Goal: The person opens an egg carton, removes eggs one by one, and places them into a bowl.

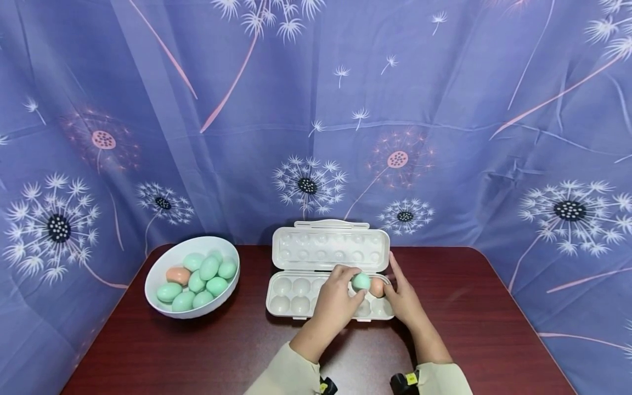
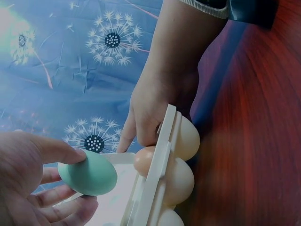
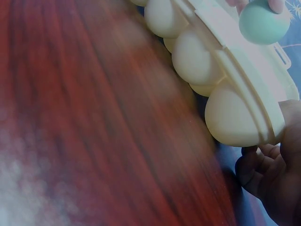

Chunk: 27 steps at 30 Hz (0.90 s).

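Note:
My left hand [image 1: 336, 294] pinches a green egg [image 2: 89, 173] between thumb and fingers, above the right half of a white plastic egg carton [image 1: 290, 317]. The carton's lid [image 1: 328, 249] stands raised at the back. An orange egg [image 1: 377, 287] sits in the back row, near the right end. At that end my right hand [image 1: 406, 299] grips the carton's edge, thumb over the rim beside the orange egg and index finger stretched toward the lid. In the right wrist view, its other fingers [image 3: 256, 165] curl below the rim. My left hand hides some middle cups.
To the left, a white bowl [image 1: 153, 271] holds several green eggs [image 1: 209, 268] and one orange egg [image 1: 178, 275]. The dark red wooden table [image 1: 237, 351] meets a blue dandelion-print curtain [image 1: 444, 164] at its back and sides.

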Each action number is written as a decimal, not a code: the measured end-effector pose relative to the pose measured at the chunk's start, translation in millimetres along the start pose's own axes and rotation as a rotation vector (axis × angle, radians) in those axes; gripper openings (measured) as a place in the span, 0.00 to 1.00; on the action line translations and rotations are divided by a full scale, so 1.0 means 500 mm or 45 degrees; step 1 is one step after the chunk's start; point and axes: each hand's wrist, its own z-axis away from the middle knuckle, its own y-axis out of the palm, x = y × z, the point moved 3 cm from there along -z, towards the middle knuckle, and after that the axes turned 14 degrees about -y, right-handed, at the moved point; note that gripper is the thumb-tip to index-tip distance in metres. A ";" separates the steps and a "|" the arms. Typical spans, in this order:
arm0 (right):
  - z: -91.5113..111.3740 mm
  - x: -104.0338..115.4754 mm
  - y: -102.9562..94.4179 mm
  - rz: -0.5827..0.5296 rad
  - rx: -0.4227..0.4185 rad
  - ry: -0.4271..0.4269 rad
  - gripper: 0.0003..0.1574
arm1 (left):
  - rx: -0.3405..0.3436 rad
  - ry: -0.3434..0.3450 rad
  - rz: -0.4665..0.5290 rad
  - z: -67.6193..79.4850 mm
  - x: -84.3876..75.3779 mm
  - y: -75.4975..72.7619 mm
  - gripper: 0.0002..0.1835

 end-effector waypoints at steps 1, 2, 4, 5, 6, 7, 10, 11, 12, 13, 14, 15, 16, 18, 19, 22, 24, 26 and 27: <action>0.000 -0.001 0.000 -0.002 0.001 0.000 0.52 | -0.001 -0.004 0.002 0.000 0.000 -0.002 0.22; 0.000 -0.001 0.000 0.001 0.000 -0.003 0.52 | -0.005 -0.004 0.004 -0.001 0.000 -0.004 0.22; 0.000 -0.001 0.000 0.009 -0.002 -0.007 0.52 | -0.007 -0.010 0.008 -0.002 0.000 -0.008 0.22; 0.000 -0.001 0.000 0.008 -0.002 -0.007 0.52 | -0.011 -0.012 0.006 -0.003 0.000 -0.009 0.22; 0.000 0.000 0.000 0.006 -0.001 -0.006 0.52 | -0.009 -0.017 0.011 -0.003 0.000 -0.011 0.22; 0.001 0.000 0.000 0.006 0.000 -0.004 0.52 | -0.010 -0.019 0.015 -0.003 0.001 -0.012 0.22; 0.001 0.002 -0.001 -0.001 0.004 0.004 0.52 | -0.001 -0.030 0.012 -0.004 0.002 -0.014 0.22; 0.002 0.002 -0.001 -0.006 0.005 0.006 0.52 | -0.003 -0.029 0.014 -0.005 0.002 -0.015 0.22; 0.002 0.002 -0.001 -0.009 0.004 0.006 0.52 | -0.005 -0.028 0.019 -0.006 0.003 -0.016 0.22; 0.002 0.003 -0.001 -0.012 0.004 0.007 0.52 | -0.011 -0.026 0.019 -0.007 0.004 -0.017 0.22; 0.002 0.003 -0.001 -0.014 0.004 0.007 0.52 | -0.015 -0.028 0.020 -0.008 0.004 -0.018 0.22; 0.001 0.003 -0.002 -0.017 0.004 0.007 0.52 | -0.022 -0.028 0.022 -0.009 0.006 -0.019 0.22; 0.002 0.003 -0.002 -0.021 0.004 0.010 0.52 | -0.029 -0.029 0.027 -0.010 0.006 -0.021 0.22; 0.001 0.003 -0.002 -0.021 0.006 0.014 0.52 | -0.038 -0.038 0.039 -0.013 0.008 -0.024 0.23; 0.001 0.002 -0.002 -0.021 0.007 0.018 0.52 | -0.044 -0.042 0.040 -0.014 0.009 -0.026 0.23; 0.001 0.002 -0.002 -0.025 0.008 0.021 0.52 | -0.052 -0.061 0.059 -0.018 0.010 -0.032 0.22; 0.002 0.002 -0.002 -0.026 0.008 0.022 0.52 | -0.051 -0.070 0.074 -0.018 0.011 -0.034 0.22; 0.002 0.002 -0.002 -0.024 0.006 0.019 0.52 | -0.050 -0.077 0.082 -0.019 0.011 -0.036 0.22; 0.002 0.002 -0.002 -0.022 0.005 0.017 0.52 | -0.052 -0.077 0.084 -0.019 0.011 -0.036 0.22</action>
